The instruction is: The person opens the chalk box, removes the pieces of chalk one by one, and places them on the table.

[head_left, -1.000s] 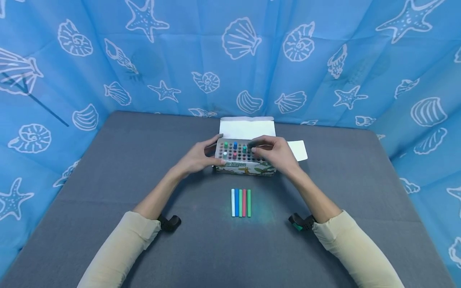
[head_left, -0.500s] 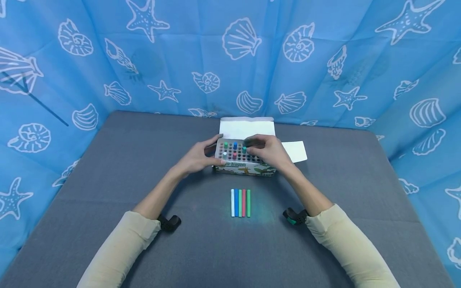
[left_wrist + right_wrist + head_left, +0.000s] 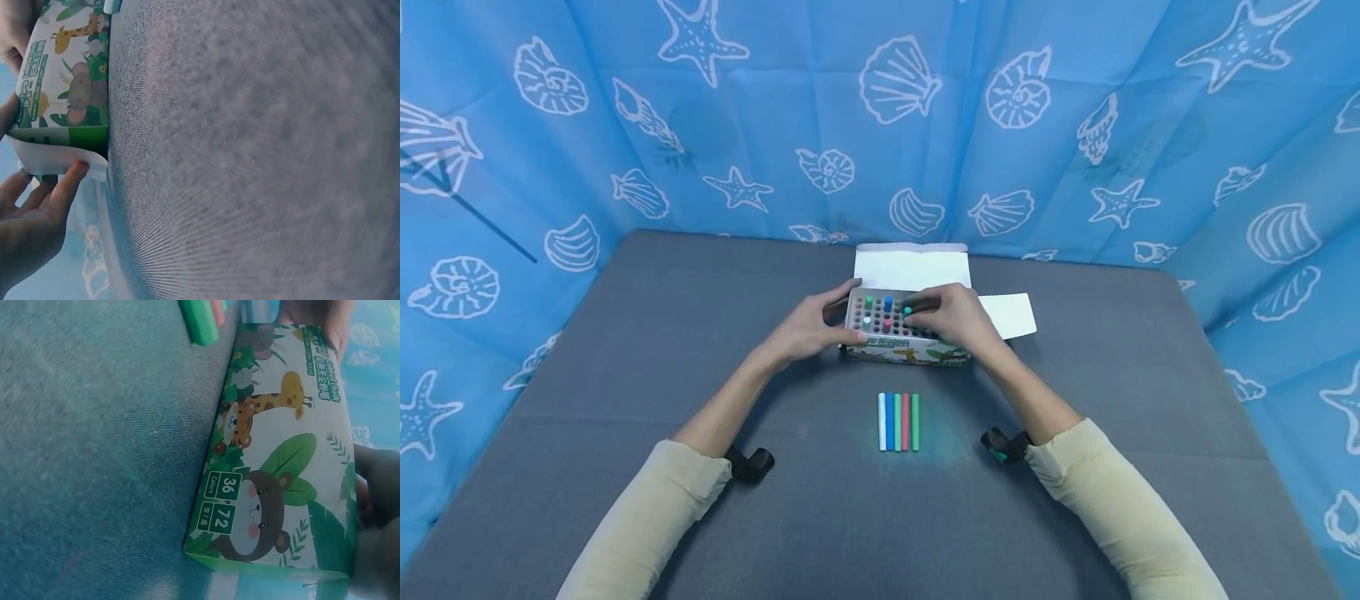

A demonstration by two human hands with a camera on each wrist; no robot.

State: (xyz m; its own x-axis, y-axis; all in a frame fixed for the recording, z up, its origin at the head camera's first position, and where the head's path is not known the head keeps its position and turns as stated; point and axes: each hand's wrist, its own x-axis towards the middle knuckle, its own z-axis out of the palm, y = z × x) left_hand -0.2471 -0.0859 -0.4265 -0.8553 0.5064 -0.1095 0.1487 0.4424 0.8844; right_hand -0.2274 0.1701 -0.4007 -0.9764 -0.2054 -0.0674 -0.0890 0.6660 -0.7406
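Observation:
In the head view, an opened chalk box (image 3: 906, 348) printed with cartoon animals stands on the table. Its grey insert has rows of holes, from which several chalk ends stick up: a green chalk (image 3: 868, 302), a blue chalk (image 3: 888, 304), a white chalk (image 3: 867, 322) and a pink chalk (image 3: 887, 325). My left hand (image 3: 808, 327) grips the box's left end, thumb at the front, fingers behind. My right hand (image 3: 951, 315) reaches over the right half of the insert, thumb and finger pinching the top of a teal chalk (image 3: 907, 310). The chalk's lower part is hidden.
A row of loose chalk sticks (image 3: 898, 422), white, blue, green and red, lies in front of the box. The raised white lid (image 3: 913, 267) stands behind it, and a side flap (image 3: 1009, 316) sticks out right. A blue shell-patterned curtain (image 3: 820, 108) borders the grey table (image 3: 700, 283).
My right hand has moved left across the insert, and its fingertips have come onto the teal chalk. My left hand has stayed on the box's left end.

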